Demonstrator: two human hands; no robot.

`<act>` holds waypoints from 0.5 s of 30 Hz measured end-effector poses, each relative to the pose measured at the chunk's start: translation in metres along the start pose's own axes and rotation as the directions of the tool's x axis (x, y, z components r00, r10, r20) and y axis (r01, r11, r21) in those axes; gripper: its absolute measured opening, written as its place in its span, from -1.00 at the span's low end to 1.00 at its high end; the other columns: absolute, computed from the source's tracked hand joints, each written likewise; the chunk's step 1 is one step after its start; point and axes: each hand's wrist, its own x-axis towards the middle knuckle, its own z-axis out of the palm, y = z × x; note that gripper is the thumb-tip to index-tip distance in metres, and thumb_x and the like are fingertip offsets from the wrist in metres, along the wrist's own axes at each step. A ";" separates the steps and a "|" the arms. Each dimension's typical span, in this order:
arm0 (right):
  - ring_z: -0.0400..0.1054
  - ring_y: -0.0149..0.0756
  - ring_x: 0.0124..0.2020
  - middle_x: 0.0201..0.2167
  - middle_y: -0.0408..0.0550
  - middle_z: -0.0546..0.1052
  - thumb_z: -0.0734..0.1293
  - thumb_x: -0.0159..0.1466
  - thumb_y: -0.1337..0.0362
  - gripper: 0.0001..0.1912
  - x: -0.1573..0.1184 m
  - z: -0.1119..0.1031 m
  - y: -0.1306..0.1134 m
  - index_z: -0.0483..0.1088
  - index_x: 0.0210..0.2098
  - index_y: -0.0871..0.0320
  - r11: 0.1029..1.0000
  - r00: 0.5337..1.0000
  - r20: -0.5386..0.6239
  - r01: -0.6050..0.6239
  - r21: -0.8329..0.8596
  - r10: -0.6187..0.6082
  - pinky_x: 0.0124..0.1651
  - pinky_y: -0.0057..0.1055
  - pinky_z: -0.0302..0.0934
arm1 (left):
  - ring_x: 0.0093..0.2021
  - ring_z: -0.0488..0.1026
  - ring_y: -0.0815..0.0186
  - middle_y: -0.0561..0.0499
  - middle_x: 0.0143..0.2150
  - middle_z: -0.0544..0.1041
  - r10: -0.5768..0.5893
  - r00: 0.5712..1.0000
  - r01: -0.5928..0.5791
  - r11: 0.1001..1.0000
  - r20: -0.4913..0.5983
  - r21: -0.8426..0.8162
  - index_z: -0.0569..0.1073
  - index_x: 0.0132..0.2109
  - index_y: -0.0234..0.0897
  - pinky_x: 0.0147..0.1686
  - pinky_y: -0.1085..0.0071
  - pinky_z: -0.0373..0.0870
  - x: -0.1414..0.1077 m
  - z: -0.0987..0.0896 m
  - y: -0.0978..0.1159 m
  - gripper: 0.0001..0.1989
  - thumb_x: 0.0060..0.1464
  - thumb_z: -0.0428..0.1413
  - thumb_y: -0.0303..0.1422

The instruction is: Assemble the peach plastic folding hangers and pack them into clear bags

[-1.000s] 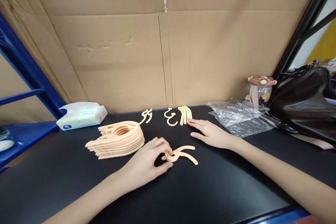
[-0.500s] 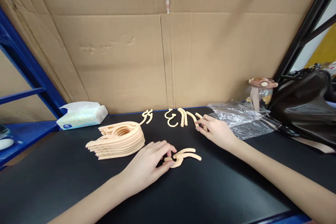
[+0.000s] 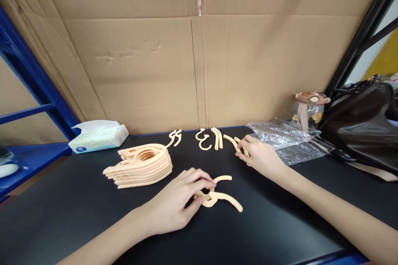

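- The two-armed cream piece [image 3: 210, 202] is lying on the table [image 3: 248, 236], its rounded end sitting clamped between the left hand's [image 3: 177, 201] fingers.
- Its slim arms are curving rightward, splaying apart.
- The right hand's [image 3: 261, 156] fingers are touching curved strips [image 3: 230, 140]; whether gripping, I cannot tell.

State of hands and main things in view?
Left hand: touching front pieces
Front pieces: splayed, partly covered
Right hand: at curved strips, partly covering them
Beige stack: piled, untouched
Hooks: lying loose
Tissue pack: open
Bottle: upright, capped
Clear plastic: crumpled
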 end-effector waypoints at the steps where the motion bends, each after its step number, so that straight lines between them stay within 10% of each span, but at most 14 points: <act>1: 0.39 -0.24 -0.28 -0.20 -0.04 0.42 0.22 0.28 0.19 -0.83 0.000 0.001 0.000 0.39 -0.22 0.10 1.000 1.000 -0.004 -0.004 -0.004 0.004 -0.41 -0.41 0.19 | -0.02 0.32 0.26 0.00 0.06 0.36 0.003 1.000 -0.003 1.000 0.000 0.002 0.33 0.08 -0.11 0.00 0.31 0.24 0.000 0.000 0.000 -0.64 0.20 -0.09 -0.51; 15: 0.37 -0.17 -0.15 -0.14 0.03 0.39 0.20 0.19 0.42 -0.71 -0.007 -0.001 0.000 0.32 -0.09 0.13 0.997 0.994 0.107 -0.003 0.080 -0.005 -0.25 -0.35 0.25 | -0.06 0.33 0.24 0.00 0.02 0.38 -0.057 0.998 0.059 0.997 -0.029 0.059 0.35 0.03 -0.12 -0.06 0.30 0.25 -0.001 0.000 0.000 -0.74 0.21 -0.03 -0.39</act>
